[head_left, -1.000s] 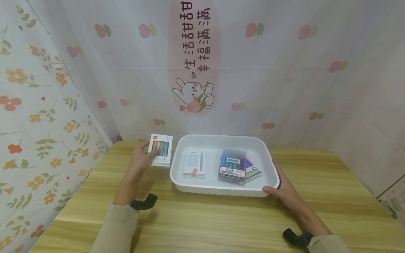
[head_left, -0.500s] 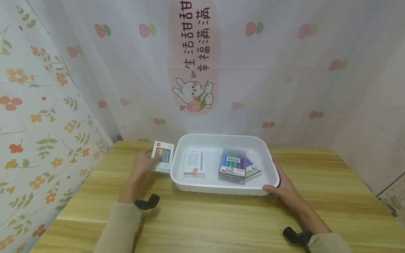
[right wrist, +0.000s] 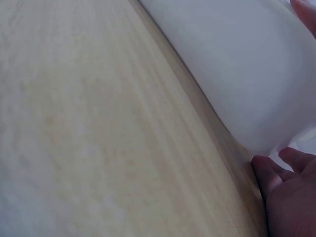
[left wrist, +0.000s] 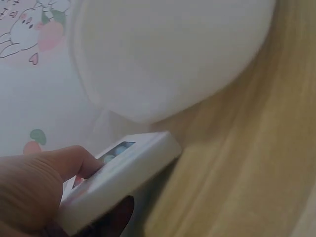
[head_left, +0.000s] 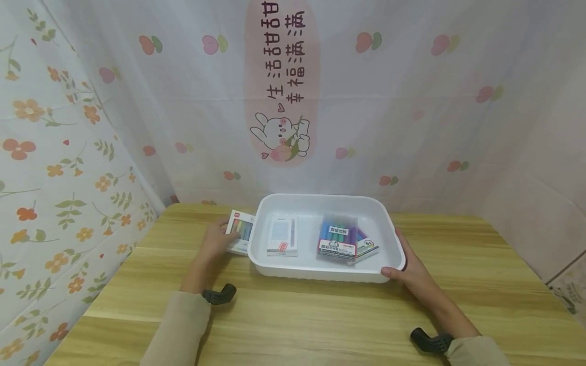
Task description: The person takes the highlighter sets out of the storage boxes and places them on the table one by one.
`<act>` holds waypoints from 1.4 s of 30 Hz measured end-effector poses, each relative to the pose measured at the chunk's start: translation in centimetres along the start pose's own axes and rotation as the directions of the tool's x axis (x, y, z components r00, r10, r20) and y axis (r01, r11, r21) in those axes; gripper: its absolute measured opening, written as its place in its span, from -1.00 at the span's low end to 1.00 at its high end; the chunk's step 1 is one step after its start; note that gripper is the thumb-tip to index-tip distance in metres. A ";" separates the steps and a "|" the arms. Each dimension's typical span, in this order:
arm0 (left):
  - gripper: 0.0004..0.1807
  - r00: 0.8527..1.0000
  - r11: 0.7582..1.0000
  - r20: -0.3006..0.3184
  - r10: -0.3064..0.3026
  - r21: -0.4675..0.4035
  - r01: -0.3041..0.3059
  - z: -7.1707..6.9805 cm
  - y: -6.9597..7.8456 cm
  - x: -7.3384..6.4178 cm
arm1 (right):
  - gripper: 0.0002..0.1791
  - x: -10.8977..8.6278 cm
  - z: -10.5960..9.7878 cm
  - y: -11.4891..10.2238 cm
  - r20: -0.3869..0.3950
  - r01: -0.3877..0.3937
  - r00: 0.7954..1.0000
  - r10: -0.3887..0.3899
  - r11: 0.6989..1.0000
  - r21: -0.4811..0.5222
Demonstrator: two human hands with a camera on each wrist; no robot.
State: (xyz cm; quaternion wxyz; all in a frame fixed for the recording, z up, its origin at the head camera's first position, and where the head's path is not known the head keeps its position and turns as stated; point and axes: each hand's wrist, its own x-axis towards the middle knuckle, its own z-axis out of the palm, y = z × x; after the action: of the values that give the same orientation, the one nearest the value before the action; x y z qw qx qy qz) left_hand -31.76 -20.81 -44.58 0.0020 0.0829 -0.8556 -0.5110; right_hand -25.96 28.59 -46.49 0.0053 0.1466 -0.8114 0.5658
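My left hand (head_left: 214,243) pinches a flat white box (head_left: 244,226) with a window showing a row of coloured sticks. In the left wrist view, the thumb presses the face of the white box (left wrist: 129,175) and a fingertip shows beneath it. The box's right part is hidden behind the left rim of a white plastic tray (head_left: 316,275). At the tray's right end, my right hand (head_left: 414,269) grips it, thumb over the rim. Inside the tray lie a white box with a pale blue panel (head_left: 281,230) and a clear pack of coloured markers (head_left: 338,240).
Partly under the marker pack is another flat pack (head_left: 366,248) with a striped edge. The tray stands on a wood-grain table (head_left: 320,325). A patterned curtain (head_left: 192,101) hangs behind the table, and a floral one (head_left: 59,203) on the left.
My left hand has brought the windowed box right and nearer, from beside the tray to behind its left rim. My right hand and the tray have stayed nearly still.
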 end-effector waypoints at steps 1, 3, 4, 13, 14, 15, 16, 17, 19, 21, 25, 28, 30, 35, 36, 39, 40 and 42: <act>-0.35 1.000 1.000 -0.005 0.007 0.013 -0.007 0.1 -0.1 0.0 | 0.19 0.0 0.0 0.0 0.002 0.003 1.000 -0.003 1.000 0.000; -0.35 1.000 1.000 -0.012 0.008 0.026 -0.008 0.3 -0.2 0.0 | 0.19 0.0 0.0 0.1 0.004 0.007 1.000 -0.007 1.000 0.000; -0.35 1.000 0.999 -0.018 0.011 0.033 -0.010 0.4 -0.2 0.0 | 0.19 0.0 0.0 0.0 0.002 0.007 1.000 -0.007 1.000 0.001; -0.35 0.998 0.996 -0.055 0.013 0.087 -0.008 0.7 -0.2 -0.4 | 0.19 -0.2 0.0 -0.4 -0.001 0.006 1.000 -0.006 1.000 0.008; -0.35 0.998 0.995 -0.058 0.017 0.098 -0.012 0.7 -0.3 -0.5 | 0.19 -0.2 0.0 -0.4 -0.002 0.004 1.000 -0.004 1.000 0.008; -0.34 0.998 0.994 -0.061 0.017 0.111 -0.010 0.7 -0.2 -0.5 | 0.19 -0.2 0.0 -0.4 -0.003 0.002 1.000 -0.002 1.000 0.005; -0.33 0.998 0.992 -0.062 0.016 0.124 -0.008 0.7 -0.2 -0.6 | 0.19 -0.2 0.0 -0.3 -0.002 0.000 1.000 0.000 1.000 0.001; -0.33 0.998 0.990 -0.065 0.019 0.139 -0.010 0.7 -0.2 -0.6 | 0.18 -0.1 0.0 -0.3 -0.002 -0.001 1.000 0.001 1.000 -0.003; -0.33 0.997 0.986 -0.069 0.018 0.164 -0.006 0.7 -0.1 -0.7 | 0.17 -0.1 0.0 -0.1 -0.004 -0.005 1.000 0.005 1.000 -0.015; -0.35 0.997 0.982 -0.075 0.012 0.188 0.003 0.7 0.1 -0.9 | 0.17 0.0 0.0 -0.1 -0.003 -0.006 1.000 0.006 1.000 -0.020; -0.39 0.996 0.974 -0.087 0.011 0.227 0.009 0.6 0.3 -1.2 | 0.18 0.0 0.0 -0.2 -0.004 -0.009 1.000 0.009 1.000 -0.012; -0.41 0.995 0.967 -0.100 0.021 0.255 0.005 0.6 0.5 -1.4 | 0.18 0.0 0.0 -0.2 -0.004 -0.009 1.000 0.009 1.000 -0.008; -0.43 0.994 0.963 -0.102 0.026 0.270 0.002 0.5 0.5 -1.5 | 0.19 0.0 0.0 -0.2 -0.005 -0.007 1.000 0.007 1.000 -0.004; -0.45 0.994 0.956 -0.110 0.013 0.292 0.020 0.6 0.6 -1.5 | 0.19 0.0 0.0 -0.2 -0.002 -0.003 1.000 0.003 1.000 0.013; -0.45 0.993 0.955 -0.116 0.012 0.295 0.023 0.6 0.7 -1.6 | 0.19 0.0 0.0 -0.2 -0.001 -0.003 1.000 0.003 1.000 0.014; -0.47 0.992 0.950 -0.126 0.020 0.313 0.021 0.6 0.8 -1.6 | 0.20 0.0 0.0 -0.2 0.002 -0.006 1.000 0.006 1.000 0.013; -0.48 0.992 0.948 -0.127 0.022 0.317 0.019 0.7 0.9 -1.6 | 0.20 0.0 0.0 -0.2 0.001 -0.007 1.000 0.007 1.000 0.012; -0.50 0.991 0.943 -0.130 0.025 0.331 0.020 0.7 1.0 -1.7 | 0.20 0.0 0.0 -0.3 -0.006 -0.007 1.000 0.007 1.000 0.018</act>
State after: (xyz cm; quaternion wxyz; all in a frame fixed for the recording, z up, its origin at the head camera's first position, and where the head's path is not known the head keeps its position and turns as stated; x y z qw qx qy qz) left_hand -30.32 -19.45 -43.92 0.0454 0.1146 -0.9274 -0.3531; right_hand -25.87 28.52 -46.23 0.0042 0.1421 -0.8068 0.5734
